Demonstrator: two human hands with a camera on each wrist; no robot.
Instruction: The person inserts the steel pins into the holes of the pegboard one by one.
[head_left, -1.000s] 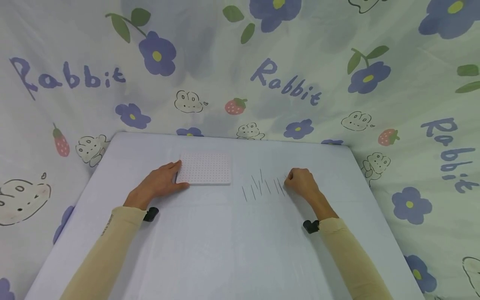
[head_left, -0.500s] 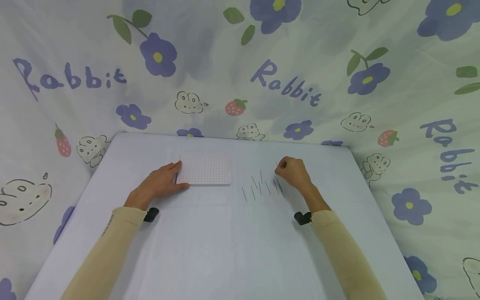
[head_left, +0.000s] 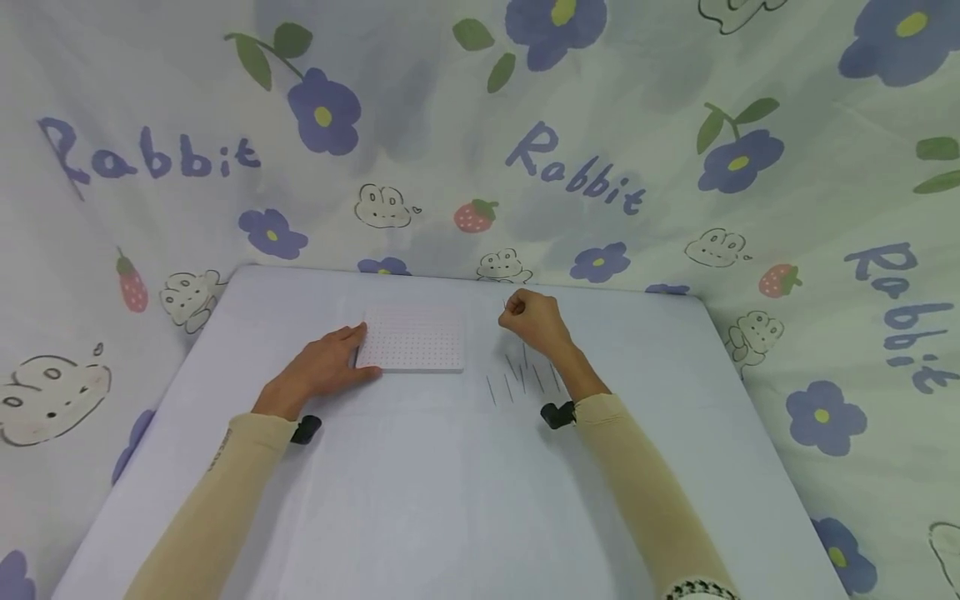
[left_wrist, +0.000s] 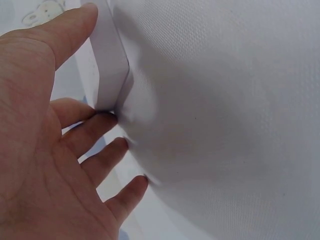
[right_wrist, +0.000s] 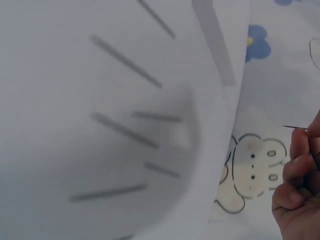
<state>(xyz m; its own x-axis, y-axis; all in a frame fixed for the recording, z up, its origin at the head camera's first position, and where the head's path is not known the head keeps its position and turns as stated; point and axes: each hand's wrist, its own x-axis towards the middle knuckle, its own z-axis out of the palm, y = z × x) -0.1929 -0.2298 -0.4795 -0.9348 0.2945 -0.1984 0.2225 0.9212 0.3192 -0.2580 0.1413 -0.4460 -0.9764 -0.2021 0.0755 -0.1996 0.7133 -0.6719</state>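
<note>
My left hand [head_left: 318, 367] lies flat, fingers straight, against the left edge of the pegboard [head_left: 411, 337]. My right hand [head_left: 531, 320], raised just right of the board, pinches one pin [right_wrist: 295, 128]; other pins [head_left: 517, 375] lie on the table [head_left: 450, 483] below my wrist.

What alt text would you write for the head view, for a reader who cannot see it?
Over a white table, a person's right hand pinches a thin needle above a row of loose needles. The left hand rests against a white perforated board. A flower-printed cloth hangs behind.
</note>
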